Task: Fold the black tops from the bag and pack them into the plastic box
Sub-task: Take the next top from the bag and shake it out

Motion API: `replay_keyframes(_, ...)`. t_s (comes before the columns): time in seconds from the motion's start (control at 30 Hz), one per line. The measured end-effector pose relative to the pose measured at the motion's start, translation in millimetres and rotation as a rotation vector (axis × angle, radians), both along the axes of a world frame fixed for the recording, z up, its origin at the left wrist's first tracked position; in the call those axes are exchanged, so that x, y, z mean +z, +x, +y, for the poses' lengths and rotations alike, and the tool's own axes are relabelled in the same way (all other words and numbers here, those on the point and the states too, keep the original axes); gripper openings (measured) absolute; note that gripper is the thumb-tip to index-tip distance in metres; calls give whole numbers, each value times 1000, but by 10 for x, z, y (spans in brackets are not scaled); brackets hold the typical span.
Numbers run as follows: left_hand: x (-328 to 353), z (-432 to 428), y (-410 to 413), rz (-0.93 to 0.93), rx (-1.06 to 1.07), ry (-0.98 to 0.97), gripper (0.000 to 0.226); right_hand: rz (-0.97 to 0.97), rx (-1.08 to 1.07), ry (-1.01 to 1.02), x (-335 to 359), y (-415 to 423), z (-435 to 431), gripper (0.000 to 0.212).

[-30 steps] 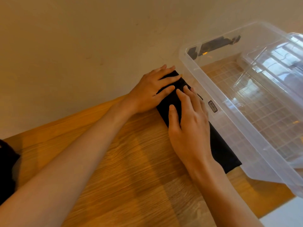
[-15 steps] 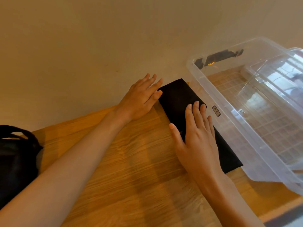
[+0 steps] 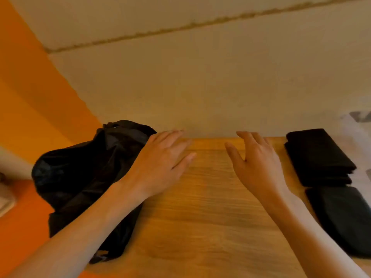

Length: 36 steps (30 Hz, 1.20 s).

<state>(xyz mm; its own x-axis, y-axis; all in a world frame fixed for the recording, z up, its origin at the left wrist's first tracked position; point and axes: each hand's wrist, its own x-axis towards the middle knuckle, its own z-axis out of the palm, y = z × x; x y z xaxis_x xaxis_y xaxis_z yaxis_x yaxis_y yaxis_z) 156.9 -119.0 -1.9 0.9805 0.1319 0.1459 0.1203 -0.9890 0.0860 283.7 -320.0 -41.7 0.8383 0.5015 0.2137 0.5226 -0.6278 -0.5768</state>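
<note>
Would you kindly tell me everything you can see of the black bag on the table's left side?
The black bag is soft, shiny fabric, creased and bulging, its top bunched. It lies at the left edge of the wooden table. The left hand and forearm cross in front of it; contact is unclear.

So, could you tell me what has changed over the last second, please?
Both hands lifted off the folded black top and swung left: the left hand now sits open by the black bag, the right hand open above the table. The top stays folded on the table, unpacked.
</note>
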Motion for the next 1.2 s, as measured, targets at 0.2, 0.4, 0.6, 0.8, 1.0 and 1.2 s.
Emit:
replay_keyframes(0.2,72,492,-1203,60,387,162,79,-11,299,55,105,-394,788,61)
replay_keyframes(0.4,-71,760,-1675,124,517,209,99,309,527,44,-240,-861,1691,93)
replay_keyframes(0.6,-285,909,-1642,87,536,175,96,306,502,67,-509,-1000,2059,89)
replay_keyframes(0.8,-270,1092,-1654,16,520,142,88,286,523,0,-335,-1022,2191,83)
replay_keyframes(1.0,-247,1221,-1825,-70,568,181,96,-385,767,215,248,-1043,2651,32)
replay_keyframes(1.2,-414,1135,-1870,12,597,235,118,-566,930,-569,560,-1114,3247,3)
